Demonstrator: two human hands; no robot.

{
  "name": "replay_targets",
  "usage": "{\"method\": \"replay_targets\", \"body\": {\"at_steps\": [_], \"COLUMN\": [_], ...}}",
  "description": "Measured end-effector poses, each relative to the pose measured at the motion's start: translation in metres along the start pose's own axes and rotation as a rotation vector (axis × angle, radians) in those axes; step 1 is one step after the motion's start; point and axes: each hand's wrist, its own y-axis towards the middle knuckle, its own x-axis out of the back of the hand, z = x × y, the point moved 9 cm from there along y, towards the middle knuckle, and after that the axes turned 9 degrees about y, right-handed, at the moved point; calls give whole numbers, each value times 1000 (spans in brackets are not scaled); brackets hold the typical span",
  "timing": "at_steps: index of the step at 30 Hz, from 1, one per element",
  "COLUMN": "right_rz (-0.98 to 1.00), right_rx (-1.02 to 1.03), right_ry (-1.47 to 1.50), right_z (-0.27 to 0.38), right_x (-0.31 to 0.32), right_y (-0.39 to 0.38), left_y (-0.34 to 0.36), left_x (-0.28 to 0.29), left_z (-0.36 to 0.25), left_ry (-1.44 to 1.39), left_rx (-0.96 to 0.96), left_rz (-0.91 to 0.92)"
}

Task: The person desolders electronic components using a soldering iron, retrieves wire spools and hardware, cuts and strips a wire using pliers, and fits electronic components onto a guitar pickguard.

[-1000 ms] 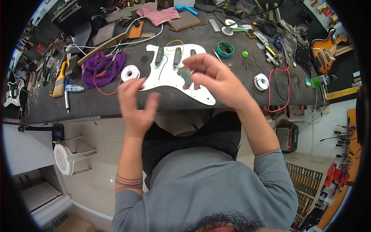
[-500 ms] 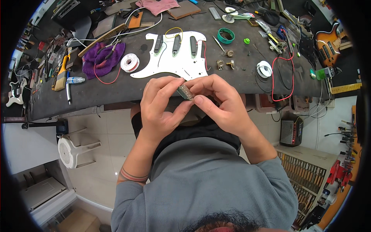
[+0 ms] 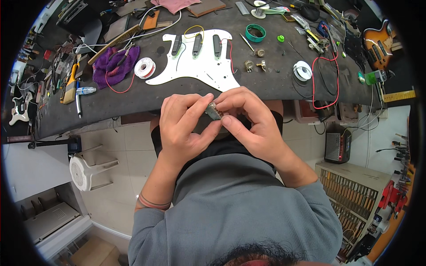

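Observation:
In front of my body, over the bench's front edge, both hands hold a small oblong part with a greenish-grey flat side and a metallic edge. Its exact kind is hard to make out. My left hand pinches it between thumb and fingers. From the other side, my right hand grips it with thumb and curled fingers, which partly cover it. Just beyond lies a white guitar pickguard with three dark pickups, a yellow wire loop and a red wire.
On the dark bench lie a purple cloth, a wire spool, several potentiometers, a green ring-shaped container and a white spool. Red test leads hang over the right front edge. A white stool stands lower left.
The small part has turned slightly in my fingers, so more of its flat side shows. My view has shifted a little; both hands keep their hold.

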Motion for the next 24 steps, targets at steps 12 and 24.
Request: {"method": "replay_targets", "body": {"at_steps": [12,24], "right_rz": [-18,-213], "right_rx": [-162,-130], "right_ry": [394,-96], "right_z": [-29,-38], "right_x": [0,58], "right_y": [-20,-12], "left_y": [-6,-32], "left_x": [-6,-19], "left_z": [-7,71], "left_ry": [34,-421], "left_rx": [42,516], "left_rz": [65,32]}}
